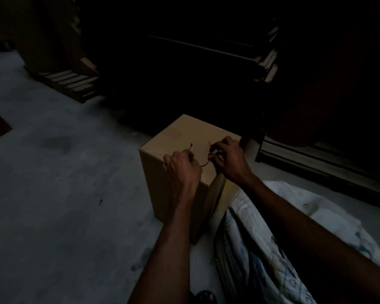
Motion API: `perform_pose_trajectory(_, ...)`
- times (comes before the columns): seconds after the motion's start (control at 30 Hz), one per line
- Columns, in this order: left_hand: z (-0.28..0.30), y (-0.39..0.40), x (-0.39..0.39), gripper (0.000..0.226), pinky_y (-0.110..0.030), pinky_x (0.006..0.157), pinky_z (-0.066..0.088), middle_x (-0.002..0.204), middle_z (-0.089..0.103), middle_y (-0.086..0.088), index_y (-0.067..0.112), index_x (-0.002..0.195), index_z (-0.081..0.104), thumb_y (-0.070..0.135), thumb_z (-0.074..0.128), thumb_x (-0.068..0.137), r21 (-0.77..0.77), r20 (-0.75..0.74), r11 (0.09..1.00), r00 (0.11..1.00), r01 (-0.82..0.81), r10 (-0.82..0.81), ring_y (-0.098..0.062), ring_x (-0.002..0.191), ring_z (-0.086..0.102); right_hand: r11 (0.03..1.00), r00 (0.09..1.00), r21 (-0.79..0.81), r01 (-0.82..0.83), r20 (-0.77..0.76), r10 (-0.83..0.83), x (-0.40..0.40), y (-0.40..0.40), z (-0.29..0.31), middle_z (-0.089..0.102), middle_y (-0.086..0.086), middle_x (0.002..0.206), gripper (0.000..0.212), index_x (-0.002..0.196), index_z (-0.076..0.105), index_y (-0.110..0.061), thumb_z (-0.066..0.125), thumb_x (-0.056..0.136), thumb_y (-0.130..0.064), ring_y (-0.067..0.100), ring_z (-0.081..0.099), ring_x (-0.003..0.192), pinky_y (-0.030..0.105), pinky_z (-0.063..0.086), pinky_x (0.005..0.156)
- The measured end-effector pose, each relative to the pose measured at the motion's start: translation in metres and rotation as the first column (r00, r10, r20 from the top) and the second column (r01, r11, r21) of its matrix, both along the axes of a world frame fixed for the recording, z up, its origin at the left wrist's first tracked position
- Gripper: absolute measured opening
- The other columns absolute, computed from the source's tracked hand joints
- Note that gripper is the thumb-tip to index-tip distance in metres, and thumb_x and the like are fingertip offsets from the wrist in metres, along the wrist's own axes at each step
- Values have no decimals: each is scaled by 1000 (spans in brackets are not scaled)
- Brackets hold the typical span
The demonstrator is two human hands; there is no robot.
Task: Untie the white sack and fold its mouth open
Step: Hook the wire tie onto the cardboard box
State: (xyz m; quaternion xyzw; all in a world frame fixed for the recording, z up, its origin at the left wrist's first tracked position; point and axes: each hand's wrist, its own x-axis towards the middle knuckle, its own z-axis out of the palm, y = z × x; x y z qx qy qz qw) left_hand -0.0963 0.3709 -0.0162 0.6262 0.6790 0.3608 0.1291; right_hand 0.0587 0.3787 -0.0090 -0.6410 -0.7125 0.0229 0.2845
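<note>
- Grey concrete floor [53, 194], dim and stained in dark patches, fills the left and near part of the scene.
- Dark wooden pallets [316, 159] and stacked timber stand at the far and right side, mostly lost in shadow.
- The white sack [261, 260] lies on the floor at the near right, under the right forearm; its cloth is pale and crumpled, with faded blue print and deep folds. Whether its mouth is open cannot be told.
- A brown cardboard box [184, 137] stands upright in the middle, just left of the sack, its top closed.
- The left hand [182, 170] hovers over the near edge of the box top, fingers curled tight round one end of a thin dark string [204, 164].
- The right hand [228, 159] is over the right side of the box top, fingertips pinching the string's other end.
- The string sags in a short curve between the two hands, one loose end sticking up beside the left hand.
</note>
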Motion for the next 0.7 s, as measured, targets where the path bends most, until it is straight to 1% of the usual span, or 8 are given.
perform_pose_trajectory(0.07, 2, -2, 4, 18, -38, 88, 38, 104, 73, -1, 25, 104, 72, 30, 61, 90, -11, -27, 999, 999, 31, -32, -24, 107, 50, 1000, 998, 8, -28, -56, 28, 1, -3, 1, 58, 11, 94, 15, 100, 69, -9, 68, 90, -20, 27, 58, 86, 36, 47, 75)
perform_pose_trajectory(0.13, 4, -6, 8, 19, -40, 87, 39, 101, 73, -1, 26, 101, 73, 32, 58, 91, -11, -69, 998, 996, 55, -56, -25, 106, 50, 999, 997, 21, -49, -54, 50, 2, -6, 2, 60, 12, 87, 10, 95, 70, -7, 67, 90, -15, 29, 60, 80, 38, 48, 72)
perform_pose_trajectory(0.2, 6, -10, 12, 20, -42, 88, 41, 100, 72, -1, 26, 100, 73, 33, 56, 91, -19, -111, 997, 991, 72, -74, -26, 107, 50, 998, 997, 24, -63, -52, 64, 3, -9, 0, 62, 12, 84, 9, 92, 71, -6, 66, 91, -13, 29, 59, 79, 39, 48, 71)
perform_pose_trajectory(0.3, 8, -13, 16, 22, -43, 91, 42, 103, 72, 0, 26, 105, 72, 34, 55, 93, -49, -159, 993, 981, 104, -111, -27, 112, 49, 998, 996, 23, -60, -69, 61, 4, -13, 0, 63, 13, 82, 8, 90, 72, -4, 66, 89, -10, 28, 59, 78, 35, 44, 71)
perform_pose_trajectory(0.4, 9, -14, 18, 23, -43, 94, 42, 106, 72, 0, 26, 107, 71, 33, 54, 93, -69, -156, 989, 978, 130, -139, -27, 114, 49, 998, 995, 13, -62, -78, 63, 4, -16, 1, 63, 13, 84, 8, 90, 72, -3, 66, 89, -7, 27, 59, 79, 30, 41, 72)
perform_pose_trajectory(0.47, 8, -15, 19, 23, -43, 93, 42, 105, 72, 0, 26, 106, 71, 33, 54, 92, -62, -148, 989, 979, 135, -143, -27, 113, 49, 998, 995, 3, -63, -81, 63, 4, -16, 2, 63, 14, 85, 8, 89, 72, -2, 66, 89, -6, 27, 60, 80, 28, 41, 72)
perform_pose_trajectory(0.6, 8, -15, 20, 20, -43, 91, 41, 101, 73, 0, 26, 101, 72, 32, 56, 90, -35, -139, 991, 981, 132, -136, -26, 111, 50, 996, 995, -16, -85, -45, 84, 8, -17, 4, 62, 17, 86, 5, 85, 69, 2, 64, 86, 1, 31, 60, 82, 34, 44, 74)
perform_pose_trajectory(0.7, 7, -15, 21, 20, -42, 90, 42, 99, 72, 2, 26, 101, 71, 32, 55, 90, -11, -138, 993, 983, 120, -120, -24, 109, 50, 994, 993, -17, -109, -34, 109, 11, -18, 4, 62, 16, 88, 7, 85, 67, 1, 63, 82, 6, 31, 60, 82, 39, 49, 74)
